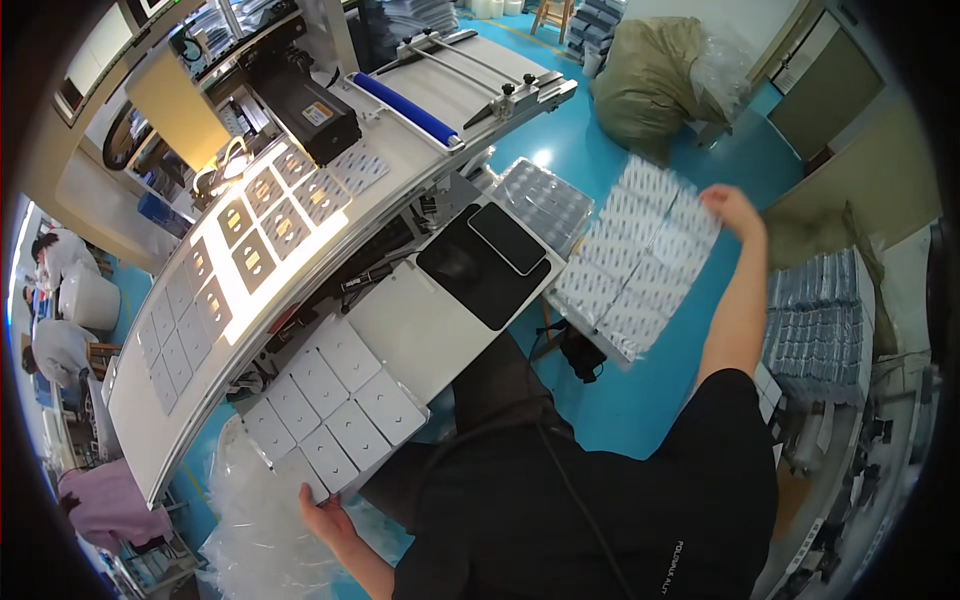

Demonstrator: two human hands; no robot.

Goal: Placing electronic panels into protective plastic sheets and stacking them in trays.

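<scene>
Left to right: one co-worker in a pink top point(115, 500), at 8 o'clock; one long white worktable point(130, 425), curving from 8 o'clock toward 12, bearing grey cards point(172, 335) at 9 o'clock and, at 10, a brightly lit panel point(263, 225) with dark cards over it; one heap of clear plastic film point(245, 525), between 7 and 8 o'clock; one black machine unit point(310, 115), toward 11; one left hand point(335, 520), at 7 o'clock, touching the lowest corner of the white card sheet, thumb apart from the bent fingers, pinch not possible to tell; one white card sheet point(322, 385), at 8 o'clock, marked with small dark signs; one blue roller point(405, 110), at 11; one black mat point(495, 300), near centre, with a dark phone point(507, 238) upon it; one bundle in clear wrap point(545, 200), at 1 o'clock; one patterned sheet point(640, 260), pale and tilted, between 2 and 3 o'clock; one right hand point(735, 212), just beyond, fingers curled and pinching that sheet's right edge; one stack of grey wrapped packs point(815, 320), at 3 o'clock
</scene>
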